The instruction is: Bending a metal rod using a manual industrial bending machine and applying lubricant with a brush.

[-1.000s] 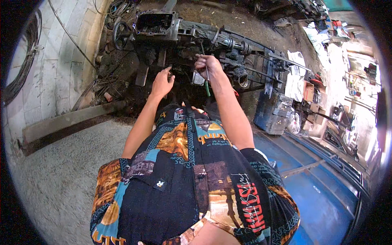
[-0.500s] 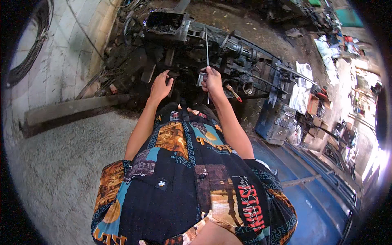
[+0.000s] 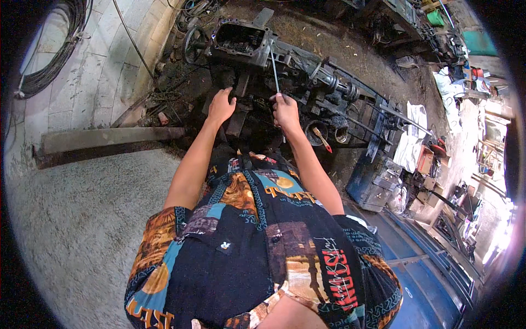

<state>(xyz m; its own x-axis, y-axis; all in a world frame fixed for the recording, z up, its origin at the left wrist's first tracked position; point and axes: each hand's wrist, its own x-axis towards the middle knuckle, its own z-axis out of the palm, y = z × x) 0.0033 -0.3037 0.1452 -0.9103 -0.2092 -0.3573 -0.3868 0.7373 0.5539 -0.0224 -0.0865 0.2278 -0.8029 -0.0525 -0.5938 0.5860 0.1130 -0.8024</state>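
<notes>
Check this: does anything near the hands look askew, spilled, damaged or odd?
Only the box-shaped housing ahead of the left hand stands out: its top gapes open, exposing the dark inside. No spill or damage shows, though much is too dark to tell.

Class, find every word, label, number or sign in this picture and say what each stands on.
Wording is left uncopied; lettering and its places:
Black, orange and teal patterned cloth shirt, right front: red block letters with white script.
Same shirt, chest and left shoulder: orange letters.
Same shirt: small pale-blue lettering, too small to read.
Slim silver metal rod in the right hand: no readable marking.
</notes>
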